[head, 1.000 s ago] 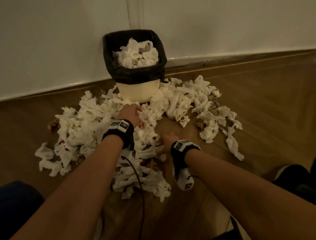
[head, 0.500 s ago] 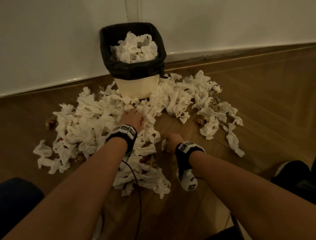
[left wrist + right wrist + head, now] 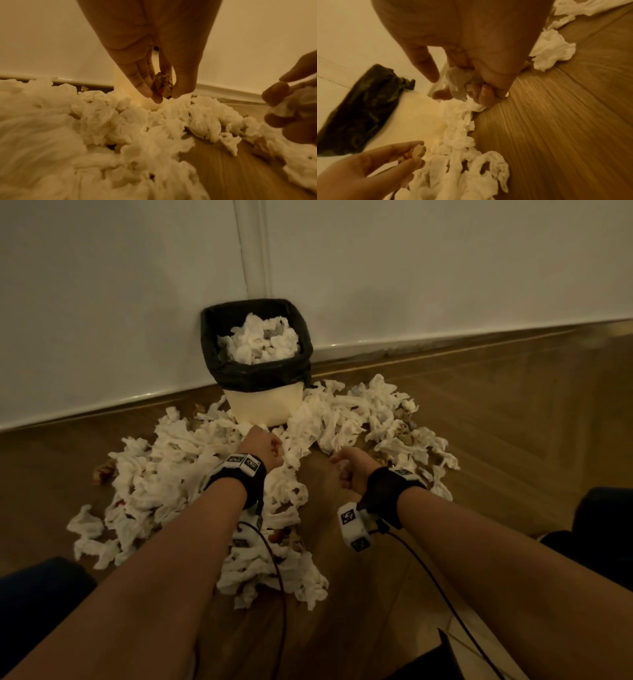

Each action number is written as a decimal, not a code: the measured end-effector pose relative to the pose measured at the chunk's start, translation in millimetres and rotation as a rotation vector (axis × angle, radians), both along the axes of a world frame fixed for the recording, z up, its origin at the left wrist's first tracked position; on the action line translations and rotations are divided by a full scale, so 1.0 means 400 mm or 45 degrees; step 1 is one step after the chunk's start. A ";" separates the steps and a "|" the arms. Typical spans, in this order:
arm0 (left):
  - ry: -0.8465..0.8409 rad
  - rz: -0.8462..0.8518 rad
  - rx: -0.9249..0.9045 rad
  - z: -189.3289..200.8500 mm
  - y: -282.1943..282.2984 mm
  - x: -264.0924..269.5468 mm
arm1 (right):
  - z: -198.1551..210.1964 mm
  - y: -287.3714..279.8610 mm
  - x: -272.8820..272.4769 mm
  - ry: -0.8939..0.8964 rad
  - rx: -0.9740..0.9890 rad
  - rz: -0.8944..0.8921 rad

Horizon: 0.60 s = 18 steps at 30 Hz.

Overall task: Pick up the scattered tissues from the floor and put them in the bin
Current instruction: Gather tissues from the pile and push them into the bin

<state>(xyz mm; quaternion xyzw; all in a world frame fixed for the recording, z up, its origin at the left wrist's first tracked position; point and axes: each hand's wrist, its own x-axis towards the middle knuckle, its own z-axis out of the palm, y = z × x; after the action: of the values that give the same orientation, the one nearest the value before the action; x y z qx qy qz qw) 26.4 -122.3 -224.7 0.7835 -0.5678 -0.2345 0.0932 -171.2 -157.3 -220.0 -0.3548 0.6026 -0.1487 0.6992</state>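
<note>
Crumpled white tissues [image 3: 164, 477] lie heaped on the wooden floor around a cream bin [image 3: 263, 405] lined with a black bag [image 3: 260, 374] and filled high with tissues. My left hand [image 3: 263, 446] hovers over the heap just in front of the bin; its fingertips pinch a small brownish crumpled wad [image 3: 162, 84]. My right hand [image 3: 346, 470] is a little to the right, over bare floor, and its curled fingers grip a white tissue [image 3: 462, 83]. That same tissue [image 3: 291, 106] shows at the right edge of the left wrist view.
A white wall with a skirting board [image 3: 445, 340] runs behind the bin. More tissues [image 3: 394, 426] spread to the right of the bin. Bare wooden floor [image 3: 513, 422] lies to the right. Dark-clothed knees [image 3: 37, 597] sit at both lower corners. Cables [image 3: 277, 577] hang from the wrist cameras.
Both hands have lifted off the heap and moved toward the bin. The left now pinches a brownish wad, and the right has closed round a white tissue.
</note>
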 end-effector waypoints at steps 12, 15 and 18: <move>0.125 0.092 -0.244 0.282 0.040 -0.053 | 0.287 -0.004 -0.003 -0.132 -0.406 -0.019; 0.188 0.080 -0.370 0.361 0.055 -0.063 | 0.366 -0.008 -0.015 -0.184 -0.526 -0.031; 0.227 0.069 -0.515 0.422 0.073 -0.069 | 0.430 -0.004 -0.022 -0.077 -0.701 0.021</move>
<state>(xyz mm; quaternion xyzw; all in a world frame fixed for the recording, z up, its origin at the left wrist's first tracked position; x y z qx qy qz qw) -1.1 -93.0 -56.1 0.7401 -0.5715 -0.1815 0.3046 -180.0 -158.8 -48.0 -0.5318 0.5155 -0.3118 0.5951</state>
